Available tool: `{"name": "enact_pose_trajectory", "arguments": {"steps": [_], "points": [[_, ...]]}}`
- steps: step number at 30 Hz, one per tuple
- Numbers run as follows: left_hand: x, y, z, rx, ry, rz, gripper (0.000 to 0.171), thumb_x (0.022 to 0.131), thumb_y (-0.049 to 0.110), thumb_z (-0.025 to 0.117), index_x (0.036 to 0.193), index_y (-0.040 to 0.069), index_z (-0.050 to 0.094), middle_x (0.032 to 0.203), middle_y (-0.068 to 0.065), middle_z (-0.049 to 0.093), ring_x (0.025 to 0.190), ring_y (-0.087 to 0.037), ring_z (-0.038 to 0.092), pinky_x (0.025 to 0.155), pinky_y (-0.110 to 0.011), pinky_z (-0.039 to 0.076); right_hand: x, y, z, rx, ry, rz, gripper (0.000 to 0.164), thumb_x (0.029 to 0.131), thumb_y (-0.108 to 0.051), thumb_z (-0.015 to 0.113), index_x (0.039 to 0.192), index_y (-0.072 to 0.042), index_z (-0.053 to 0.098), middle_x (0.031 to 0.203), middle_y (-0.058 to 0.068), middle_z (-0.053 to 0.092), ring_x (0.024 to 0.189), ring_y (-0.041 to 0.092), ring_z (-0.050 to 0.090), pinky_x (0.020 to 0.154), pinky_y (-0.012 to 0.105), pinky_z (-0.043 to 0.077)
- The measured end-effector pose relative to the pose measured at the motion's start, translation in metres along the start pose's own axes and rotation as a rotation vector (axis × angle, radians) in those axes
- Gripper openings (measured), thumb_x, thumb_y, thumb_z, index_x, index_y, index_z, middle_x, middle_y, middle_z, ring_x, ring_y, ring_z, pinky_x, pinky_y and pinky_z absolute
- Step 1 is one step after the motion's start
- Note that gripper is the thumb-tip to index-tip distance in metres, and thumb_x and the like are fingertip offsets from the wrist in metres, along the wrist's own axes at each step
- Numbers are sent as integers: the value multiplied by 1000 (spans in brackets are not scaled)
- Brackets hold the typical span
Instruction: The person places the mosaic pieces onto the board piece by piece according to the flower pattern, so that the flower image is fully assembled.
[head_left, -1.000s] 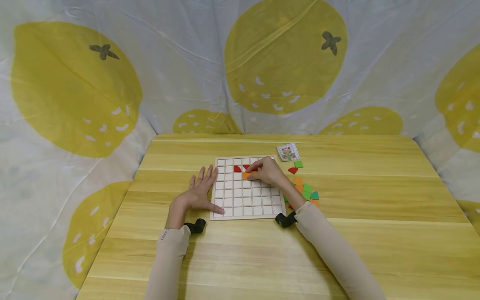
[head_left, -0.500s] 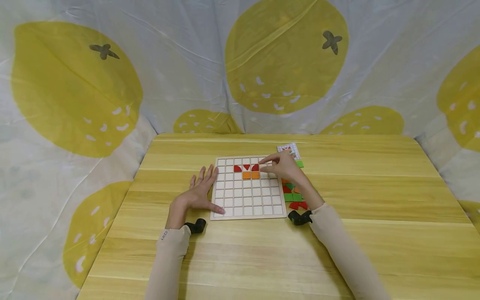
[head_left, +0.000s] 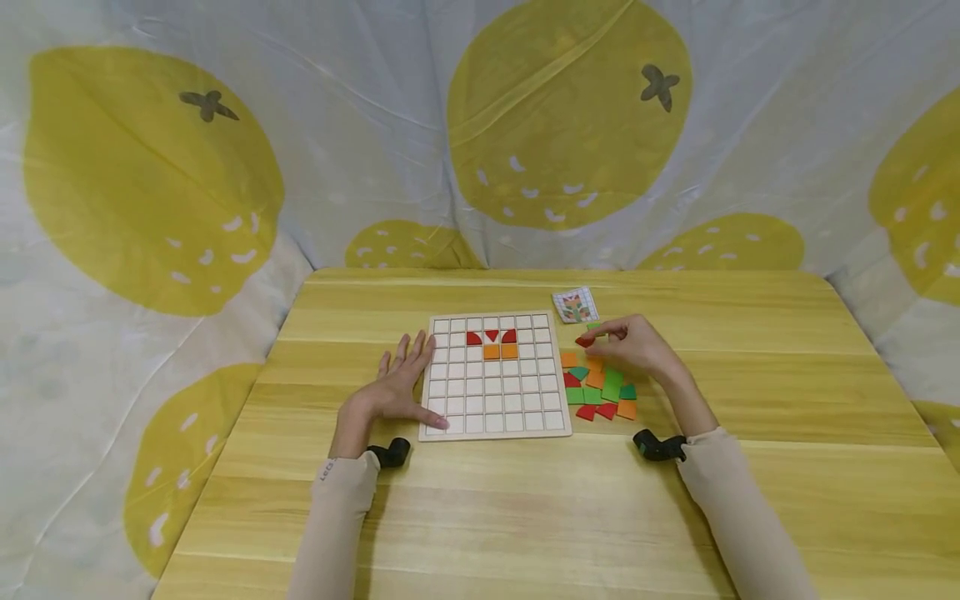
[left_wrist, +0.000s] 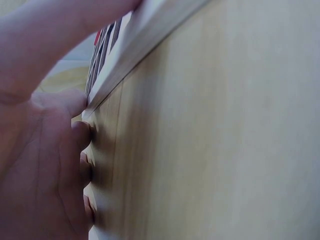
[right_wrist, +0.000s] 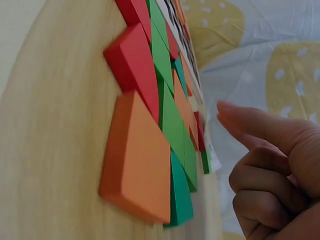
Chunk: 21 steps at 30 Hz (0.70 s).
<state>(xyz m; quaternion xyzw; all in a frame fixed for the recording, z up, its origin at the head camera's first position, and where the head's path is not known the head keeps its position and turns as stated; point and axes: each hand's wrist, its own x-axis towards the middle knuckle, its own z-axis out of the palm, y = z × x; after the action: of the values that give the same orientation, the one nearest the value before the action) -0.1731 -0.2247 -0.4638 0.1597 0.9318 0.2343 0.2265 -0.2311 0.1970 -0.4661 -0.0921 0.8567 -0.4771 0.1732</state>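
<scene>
A pale wooden board [head_left: 495,400] with a square grid lies on the table. Set in its upper cells are two orange squares [head_left: 500,352], a red triangle [head_left: 491,335] and two red quarter-round tiles [head_left: 474,337]. My left hand [head_left: 393,392] rests spread along the board's left edge, thumb over the near corner. To the right of the board, my right hand [head_left: 633,343] is over a loose red quarter-round tile [head_left: 582,342], thumb and index tips apart on either side of it. In the right wrist view its other fingers [right_wrist: 260,192] are curled.
Loose tiles lie right of the board: orange squares [head_left: 626,410], green squares [head_left: 592,397], teal pieces [head_left: 628,391] and red pieces [head_left: 587,412]. A small pattern card [head_left: 561,310] lies behind them. A lemon-print cloth [head_left: 300,125] hangs behind the wooden table [head_left: 480,517].
My right hand has moved right from the board to the loose red tile, leaving a red quarter-round tile in the grid beside the triangle. My left hand stays in place.
</scene>
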Motion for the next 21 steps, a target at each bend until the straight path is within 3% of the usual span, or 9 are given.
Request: {"name": "enact_pose_trajectory", "arguments": {"steps": [4, 9, 17, 21], "points": [[0, 1, 0, 1, 2, 3, 145, 72, 53, 92, 166, 7, -8, 173, -17, -20, 158, -42, -23, 125, -67, -14, -2, 8, -5, -27, -35, 5, 28, 90, -22, 81, 115, -9, 80, 58, -6, 30, 54, 12, 28, 54, 26, 27], [0, 1, 0, -9, 0, 7, 145, 72, 53, 92, 166, 7, -8, 173, -17, -21, 158, -42, -24, 124, -68, -15, -2, 15, -10, -48, -62, -5, 29, 88, -17, 83, 112, -2, 79, 58, -6, 34, 55, 10, 31, 55, 25, 28], [0, 0, -1, -13, 4, 12, 145, 71, 52, 92, 166, 7, -7, 173, -17, -20, 158, -42, -24, 124, -68, -15, 1, 19, -10, -100, 40, 12, 28, 90, -28, 82, 107, -6, 81, 58, -7, 36, 56, 10, 32, 55, 26, 27], [0, 1, -1, -6, 2, 11, 145, 71, 53, 92, 166, 7, -7, 173, -17, -20, 158, -41, -24, 125, -68, -14, -2, 18, -13, -95, 30, 40, 32, 86, -30, 86, 109, -8, 80, 61, -7, 32, 58, 12, 30, 57, 27, 26]]}}
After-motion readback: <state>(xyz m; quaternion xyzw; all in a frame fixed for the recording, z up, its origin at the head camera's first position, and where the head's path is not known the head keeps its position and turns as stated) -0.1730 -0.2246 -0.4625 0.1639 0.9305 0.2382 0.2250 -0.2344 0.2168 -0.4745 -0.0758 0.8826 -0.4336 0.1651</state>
